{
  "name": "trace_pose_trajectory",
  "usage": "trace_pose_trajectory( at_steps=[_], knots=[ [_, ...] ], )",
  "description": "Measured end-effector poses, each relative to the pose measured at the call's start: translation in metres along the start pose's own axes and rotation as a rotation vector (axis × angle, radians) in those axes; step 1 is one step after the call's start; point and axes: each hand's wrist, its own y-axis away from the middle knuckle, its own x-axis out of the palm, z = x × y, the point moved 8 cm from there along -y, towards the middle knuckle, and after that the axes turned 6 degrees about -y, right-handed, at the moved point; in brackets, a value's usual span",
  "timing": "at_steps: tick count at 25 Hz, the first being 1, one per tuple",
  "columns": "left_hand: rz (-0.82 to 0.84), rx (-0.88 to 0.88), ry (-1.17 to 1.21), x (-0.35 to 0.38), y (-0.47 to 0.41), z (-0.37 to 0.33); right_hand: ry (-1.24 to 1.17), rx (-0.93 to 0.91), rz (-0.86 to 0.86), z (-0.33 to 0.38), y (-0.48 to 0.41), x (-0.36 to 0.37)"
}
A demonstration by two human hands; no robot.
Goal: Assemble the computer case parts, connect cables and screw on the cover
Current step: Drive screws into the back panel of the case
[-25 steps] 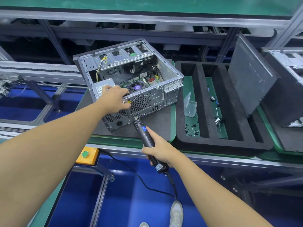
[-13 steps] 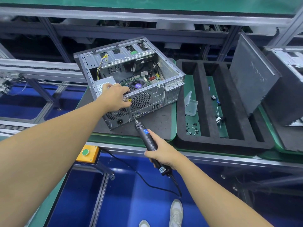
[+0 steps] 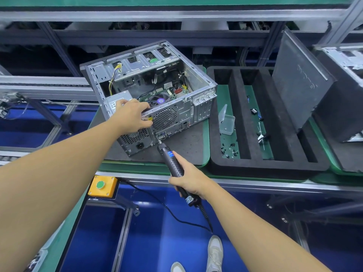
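Very little moves over the last second, and I think that matters. My left hand point(image 3: 133, 116) stays curled over the top rear edge of the computer case point(image 3: 184, 112), gripping it and bracing it on the table point(image 3: 137, 167). My right hand point(image 3: 188, 181) stays wrapped round the electric screwdriver point(image 3: 172, 163). The driver's tip rests at the same low spot on the rear panel, just below the left hand and beside the port cluster. The one shift I can make out is that the right hand has eased back slightly toward me, so a little more of the bit shows than a second ago. I cannot see the screw head itself.

I take this to mean that I am finishing one rear-panel fastener, not moving on to the next. The case is open on top, with its board and cables exposed. The cover point(image 3: 300, 81) leans in the foam tray point(image 3: 216, 165), well off beyond the right hand. Loose screws point(image 3: 228, 150) lie in that tray, near a clear plastic box point(image 3: 227, 124). So the closing step is not yet begun.
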Motion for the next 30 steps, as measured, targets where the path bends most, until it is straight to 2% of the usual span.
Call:
trace_pose_trajectory(
  at_steps=[16, 30],
  knots=[
    [0.011, -0.008, -0.006, -0.003, 0.001, -0.002, 0.010, 0.014, -0.010, 0.005, 0.000, -0.008],
    [0.016, -0.021, -0.010, -0.003, 0.001, -0.002, -0.077, 0.016, 0.026, 0.003, -0.010, -0.001]
  ],
)
